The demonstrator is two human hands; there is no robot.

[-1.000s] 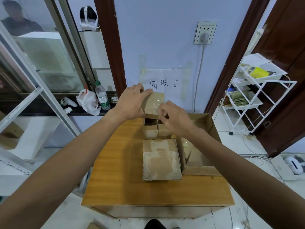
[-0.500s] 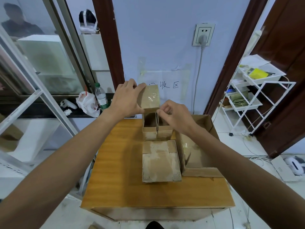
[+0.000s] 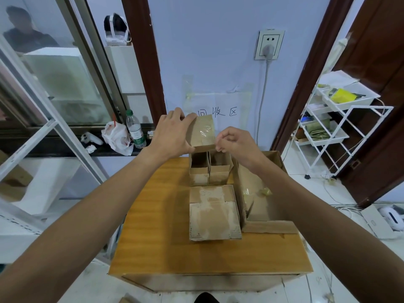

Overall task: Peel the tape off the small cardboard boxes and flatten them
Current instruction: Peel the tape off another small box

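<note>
Tape shines on the face of the small cardboard box, held in the air between both grips. The left grip wraps its left side with fingers over the top edge, and the right grip has curled fingertips pinching at its lower right edge. Just below the grips two open small boxes stand side by side on the tabletop, flattened cardboard lies nearer, and a larger open box sits under the right forearm.
</note>
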